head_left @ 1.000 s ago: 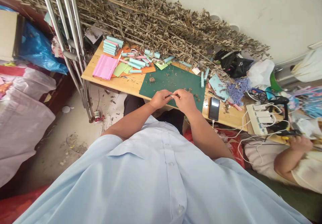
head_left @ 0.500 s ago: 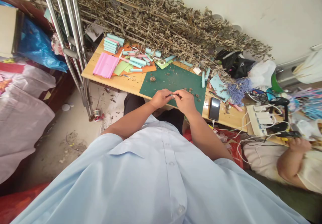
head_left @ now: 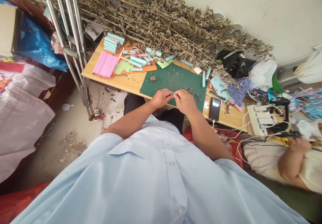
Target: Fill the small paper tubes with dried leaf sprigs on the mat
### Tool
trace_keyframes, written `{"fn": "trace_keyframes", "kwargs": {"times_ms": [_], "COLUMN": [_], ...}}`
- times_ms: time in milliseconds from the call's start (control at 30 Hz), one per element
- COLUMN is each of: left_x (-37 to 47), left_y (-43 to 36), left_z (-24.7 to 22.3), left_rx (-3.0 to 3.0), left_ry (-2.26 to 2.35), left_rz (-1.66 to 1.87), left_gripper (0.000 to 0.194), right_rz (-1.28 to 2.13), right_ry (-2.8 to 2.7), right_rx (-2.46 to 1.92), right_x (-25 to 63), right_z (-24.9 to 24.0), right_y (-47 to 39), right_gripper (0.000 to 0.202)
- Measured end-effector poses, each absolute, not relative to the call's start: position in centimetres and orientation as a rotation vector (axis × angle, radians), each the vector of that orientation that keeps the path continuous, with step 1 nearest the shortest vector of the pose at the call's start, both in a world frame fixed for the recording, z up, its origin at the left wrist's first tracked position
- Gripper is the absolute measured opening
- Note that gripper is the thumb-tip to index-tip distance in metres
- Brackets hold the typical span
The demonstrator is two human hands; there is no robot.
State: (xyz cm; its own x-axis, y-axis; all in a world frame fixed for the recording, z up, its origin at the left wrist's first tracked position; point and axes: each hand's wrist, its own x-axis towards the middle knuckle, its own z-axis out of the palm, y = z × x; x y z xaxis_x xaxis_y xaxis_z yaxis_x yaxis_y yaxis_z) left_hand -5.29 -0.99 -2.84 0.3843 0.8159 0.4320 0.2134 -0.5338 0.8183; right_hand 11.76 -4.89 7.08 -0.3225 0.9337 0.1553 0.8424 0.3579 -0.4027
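My left hand (head_left: 161, 98) and my right hand (head_left: 184, 101) meet at the fingertips over the near edge of a green cutting mat (head_left: 173, 78). Both are closed in a pinch around something small, mostly hidden by the fingers; its kind does not show. Brown crumbs of dried plant (head_left: 197, 95) lie on the mat beyond my right hand. A larger brown clump (head_left: 153, 78) rests near the mat's left side. Blue paper rolls (head_left: 137, 62) and pink ones lie behind the mat on orange and green sheets.
Dried leafy stalks (head_left: 156, 19) are heaped along the table's back. A phone (head_left: 214, 108) on a cable lies right of the mat, then purple cord (head_left: 238, 90) and a power strip (head_left: 259, 120). Metal crutches (head_left: 72, 42) stand at left. Another person's arm (head_left: 293, 163) rests at far right.
My hands stay pinched together at nearly the same spot, with only a tiny shift of the fingertips. The view has moved very slightly.
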Motion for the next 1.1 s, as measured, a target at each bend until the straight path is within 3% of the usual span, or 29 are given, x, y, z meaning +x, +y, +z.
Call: {"fn": "trace_keyframes", "kwargs": {"times_ms": [400,733,1100], "left_x": [-5.3,-5.3,-5.3], "left_y": [-0.9,-1.1,-1.0], "left_z": [-2.7,-2.4,-2.8], "left_rx": [1.975,1.945,1.955], "left_ry": [0.889,0.911,0.883], "left_rz": [1.114,1.118,1.173], "left_gripper": [0.023,0.024,0.021], "right_rz": [0.312,0.334,0.354], "right_ry": [-2.309,-2.528,-2.525], "right_rx": [-1.655,-1.514,-1.592], "right_x": [11.2,11.5,10.8], "right_z": [7.6,8.9,9.1], "right_y": [-3.6,-4.4,-3.6], "right_gripper": [0.014,0.031,0.023]}}
